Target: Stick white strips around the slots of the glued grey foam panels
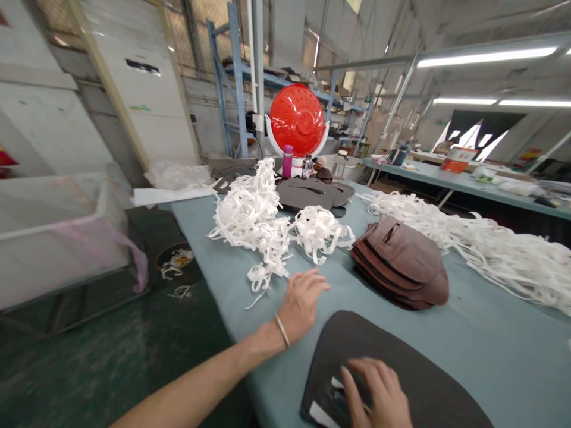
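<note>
My left hand (pixel 303 304), with a light bangle at its wrist, reaches over the blue-green tabletop with its fingers stretched out and holds nothing. Just beyond its fingertips lies a tangle of narrow white strips (pixel 250 208). Nearer to me, my right hand (pixel 382 395) is over a dark grey rounded fabric panel (pixel 414 362), its fingers bent and somewhat apart, with no held object showing. Short white strips (pixel 322 414) show on the panel around a slot beside that hand. Whether the fingertips press on the panel is unclear.
A stack of brown panels (pixel 401 261) lies right of my left hand. White strips (pixel 491 244) heap along the right edge. Grey panels (pixel 307 193), a purple bottle (pixel 288 161) and a red round heater-like dish (pixel 298 119) are behind. A white bin (pixel 57 244) stands left.
</note>
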`<state>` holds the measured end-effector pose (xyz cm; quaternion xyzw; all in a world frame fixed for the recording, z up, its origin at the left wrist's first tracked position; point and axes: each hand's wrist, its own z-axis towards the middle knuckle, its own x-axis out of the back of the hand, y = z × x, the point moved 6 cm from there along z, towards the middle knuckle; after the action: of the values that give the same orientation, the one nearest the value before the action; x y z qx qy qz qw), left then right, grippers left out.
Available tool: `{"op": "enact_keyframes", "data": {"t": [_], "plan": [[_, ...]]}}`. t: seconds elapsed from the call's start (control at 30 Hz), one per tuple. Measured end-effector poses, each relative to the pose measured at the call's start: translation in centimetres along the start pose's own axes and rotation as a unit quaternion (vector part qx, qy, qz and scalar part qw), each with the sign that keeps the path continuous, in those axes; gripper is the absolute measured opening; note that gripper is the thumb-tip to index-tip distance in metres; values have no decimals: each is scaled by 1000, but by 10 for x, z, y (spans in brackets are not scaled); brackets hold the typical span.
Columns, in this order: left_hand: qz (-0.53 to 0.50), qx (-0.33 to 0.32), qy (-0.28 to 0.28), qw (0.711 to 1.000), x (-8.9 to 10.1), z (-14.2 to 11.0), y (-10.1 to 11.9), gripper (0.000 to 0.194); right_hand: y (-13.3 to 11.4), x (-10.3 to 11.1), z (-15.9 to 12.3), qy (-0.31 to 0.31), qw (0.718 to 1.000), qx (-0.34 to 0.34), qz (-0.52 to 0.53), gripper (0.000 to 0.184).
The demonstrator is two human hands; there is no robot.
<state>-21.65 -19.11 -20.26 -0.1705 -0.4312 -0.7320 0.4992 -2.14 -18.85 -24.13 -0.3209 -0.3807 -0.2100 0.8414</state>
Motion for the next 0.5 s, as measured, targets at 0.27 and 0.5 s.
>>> {"op": "enact_keyframes", "data": {"t": [0.27,0.5], "plan": [[194,80,39,977,50,-19,-83,54,-91,-126,136,-116,990,-71,37,14],[231,63,-17,971,28,-17,-101,26,-63,-84,88,-168,982,-66,53,16]]}}
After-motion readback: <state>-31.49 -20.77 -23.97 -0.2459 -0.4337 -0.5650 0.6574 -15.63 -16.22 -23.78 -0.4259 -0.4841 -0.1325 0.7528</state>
